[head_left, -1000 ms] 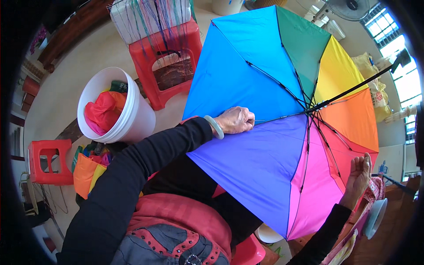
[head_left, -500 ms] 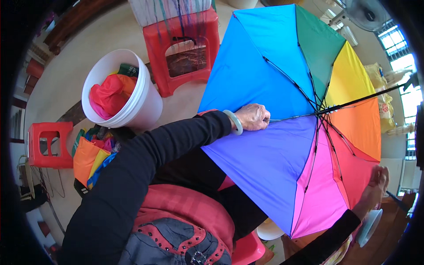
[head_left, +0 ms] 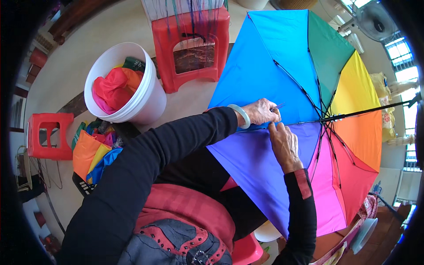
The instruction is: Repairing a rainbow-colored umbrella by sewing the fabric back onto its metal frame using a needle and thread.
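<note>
A rainbow umbrella [head_left: 247, 84] is spread open across my lap, its inside toward me and its black shaft [head_left: 375, 111] pointing right. My left hand [head_left: 260, 112], with a pale bangle at the wrist, is closed around the rib [head_left: 300, 122] between the blue and purple panels. Short purple thread ends [head_left: 278, 106] stick out by its fingers. Just below, my right hand [head_left: 285, 145] pinches at the same rib, fingertips against the left ones. What lies between the right fingertips is hidden.
Left of the umbrella, a white bucket [head_left: 155, 99] holds bunched colourful cloth. Behind it a red stool [head_left: 162, 48] carries a white thing draped with hanging threads. Folded colourful fabric [head_left: 88, 154] lies near another red stool [head_left: 53, 154]. A fan [head_left: 376, 20] stands far right.
My right hand has come from the umbrella's right edge to the rib beside my left hand. Purple thread ends now show at my left fingers. The umbrella appears slightly lower and further right.
</note>
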Motion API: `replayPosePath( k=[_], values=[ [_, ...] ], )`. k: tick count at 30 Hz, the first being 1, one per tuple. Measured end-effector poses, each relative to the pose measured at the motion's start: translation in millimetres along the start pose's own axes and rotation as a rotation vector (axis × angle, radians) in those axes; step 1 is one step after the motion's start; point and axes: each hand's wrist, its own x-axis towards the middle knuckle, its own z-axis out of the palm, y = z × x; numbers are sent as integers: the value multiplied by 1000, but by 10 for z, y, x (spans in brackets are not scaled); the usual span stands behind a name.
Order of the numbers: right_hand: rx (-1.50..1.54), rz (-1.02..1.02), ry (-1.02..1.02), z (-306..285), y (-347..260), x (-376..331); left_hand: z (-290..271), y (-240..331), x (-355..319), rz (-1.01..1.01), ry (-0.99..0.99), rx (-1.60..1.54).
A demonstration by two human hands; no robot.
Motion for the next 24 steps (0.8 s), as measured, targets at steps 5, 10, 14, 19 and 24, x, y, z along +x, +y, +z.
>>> replayPosePath(
  k=[5, 10, 14, 19, 24],
  values=[
    [81, 66, 104, 216, 37, 22, -30, -29, 2, 18, -19, 231],
    [338, 263, 134, 328, 105, 1, 12, 66, -134, 3, -89, 760],
    [525, 345, 34, 365, 151, -13, 119, 86, -221, 42, -7, 895],
    [793, 427, 87, 479, 230, -57, 37, 155, -244, 128, -27, 940],
    [1169, 698, -55, 381, 195, -61, -76, 366, -255, 23, -175, 1048]
  ],
)
